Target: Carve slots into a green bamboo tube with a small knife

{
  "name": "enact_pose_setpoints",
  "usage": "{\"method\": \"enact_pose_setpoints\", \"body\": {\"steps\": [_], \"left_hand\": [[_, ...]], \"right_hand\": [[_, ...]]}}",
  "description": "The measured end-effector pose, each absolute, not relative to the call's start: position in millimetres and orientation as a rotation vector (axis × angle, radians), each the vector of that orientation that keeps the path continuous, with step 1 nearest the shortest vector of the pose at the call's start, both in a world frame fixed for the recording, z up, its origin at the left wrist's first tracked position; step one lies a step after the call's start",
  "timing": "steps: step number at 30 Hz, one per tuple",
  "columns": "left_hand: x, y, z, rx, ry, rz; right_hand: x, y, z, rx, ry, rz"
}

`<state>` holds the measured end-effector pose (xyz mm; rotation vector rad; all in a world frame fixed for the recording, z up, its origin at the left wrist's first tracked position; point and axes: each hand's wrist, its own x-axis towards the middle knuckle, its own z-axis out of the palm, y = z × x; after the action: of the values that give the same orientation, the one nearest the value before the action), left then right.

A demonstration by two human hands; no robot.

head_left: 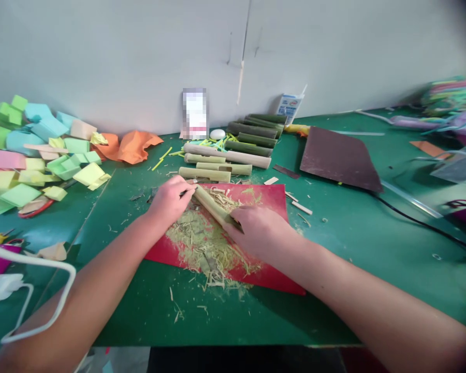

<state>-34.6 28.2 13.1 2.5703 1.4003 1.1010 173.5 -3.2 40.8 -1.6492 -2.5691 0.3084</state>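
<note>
A pale green bamboo stick (212, 203) lies slanted over a red mat (274, 199) in the middle of the green table. My right hand (258, 230) is closed round its near end. My left hand (171, 199) is closed at its far end, fingers pressed to the stick, perhaps on a small blade that I cannot make out. A heap of pale shavings (207, 243) covers the mat under both hands.
Peeled bamboo sticks (225, 155) and dark green unpeeled ones (256, 132) lie behind the mat. Coloured foam blocks (34, 155) pile up at the left, with orange paper (130, 145). A brown sheet (339, 158) and black cable (411, 217) lie right; a white cable (42, 290) lies near left.
</note>
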Motion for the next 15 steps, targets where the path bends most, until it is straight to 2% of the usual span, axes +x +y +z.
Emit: {"method": "enact_pose_setpoints", "body": {"steps": [4, 8, 12, 15], "left_hand": [[-30.9, 25.3, 14.0, 2.564, 1.233, 0.939], [-26.1, 20.1, 15.7, 2.524, 1.372, 1.091], [-25.5, 18.4, 17.1, 2.568, 1.262, 0.894], [-28.5, 20.7, 17.2, 2.571, 1.376, 1.039]], "right_hand": [[172.1, -5.1, 41.6, -1.674, -2.588, 0.315], [171.4, -5.7, 41.8, -1.673, -2.585, 0.293], [171.2, -6.4, 42.8, -1.66, -2.598, 0.296], [171.4, -6.2, 42.5, -1.68, -2.578, 0.301]]}}
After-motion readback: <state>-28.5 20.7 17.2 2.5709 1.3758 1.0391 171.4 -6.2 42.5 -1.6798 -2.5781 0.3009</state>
